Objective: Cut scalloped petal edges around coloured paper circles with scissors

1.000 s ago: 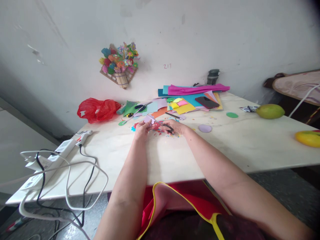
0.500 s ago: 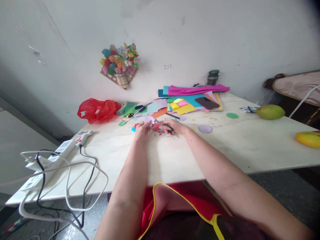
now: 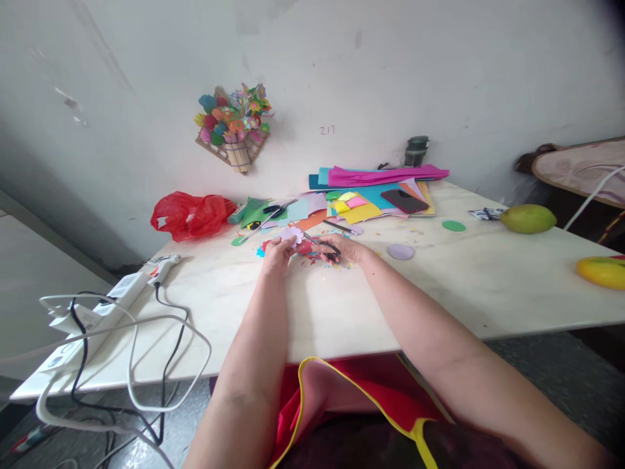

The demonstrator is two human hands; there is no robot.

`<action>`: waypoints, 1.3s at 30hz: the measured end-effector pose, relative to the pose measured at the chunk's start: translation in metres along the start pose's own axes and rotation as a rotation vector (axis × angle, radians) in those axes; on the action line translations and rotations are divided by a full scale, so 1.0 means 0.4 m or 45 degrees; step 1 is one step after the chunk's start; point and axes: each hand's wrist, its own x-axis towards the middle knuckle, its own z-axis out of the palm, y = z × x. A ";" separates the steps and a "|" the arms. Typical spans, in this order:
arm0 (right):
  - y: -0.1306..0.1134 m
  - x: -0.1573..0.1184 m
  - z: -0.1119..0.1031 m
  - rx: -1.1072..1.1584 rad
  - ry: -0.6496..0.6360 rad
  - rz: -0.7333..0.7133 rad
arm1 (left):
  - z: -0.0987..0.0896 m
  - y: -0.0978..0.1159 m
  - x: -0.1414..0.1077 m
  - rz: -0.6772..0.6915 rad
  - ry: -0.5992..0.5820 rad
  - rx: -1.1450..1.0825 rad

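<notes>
Two fingertips and thumb of our left hand (image 3: pixel 280 253) pinch a scalloped pale-lilac paper flower (image 3: pixel 291 236); our right hand's (image 3: pixel 340 249) fingers grip the black-handled metal scissors (image 3: pixel 329 250), blades near the flower. Beyond our fingers lies a slim black pen (image 3: pixel 340 227); right of them, a round lilac paper disc (image 3: pixel 401 251).

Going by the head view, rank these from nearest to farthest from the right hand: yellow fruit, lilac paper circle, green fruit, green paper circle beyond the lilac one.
From the right hand:
1. Lilac paper circle, just to its right.
2. Green paper circle, farther right.
3. Green fruit, right side.
4. Yellow fruit, at the picture's right edge.
</notes>
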 end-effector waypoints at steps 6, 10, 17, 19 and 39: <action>0.002 0.002 0.000 0.000 -0.002 0.003 | 0.000 -0.001 0.001 0.015 -0.005 0.001; 0.001 0.002 0.001 -0.011 0.009 0.014 | -0.002 -0.004 0.003 0.000 -0.013 0.021; 0.009 0.006 -0.001 -0.030 0.019 0.002 | 0.000 -0.003 0.001 -0.011 -0.007 0.027; 0.011 0.008 -0.002 -0.038 0.024 -0.004 | -0.001 -0.004 0.002 -0.008 -0.007 0.018; 0.012 0.012 0.003 -0.020 -0.012 -0.014 | 0.003 -0.002 0.001 -0.005 -0.005 -0.009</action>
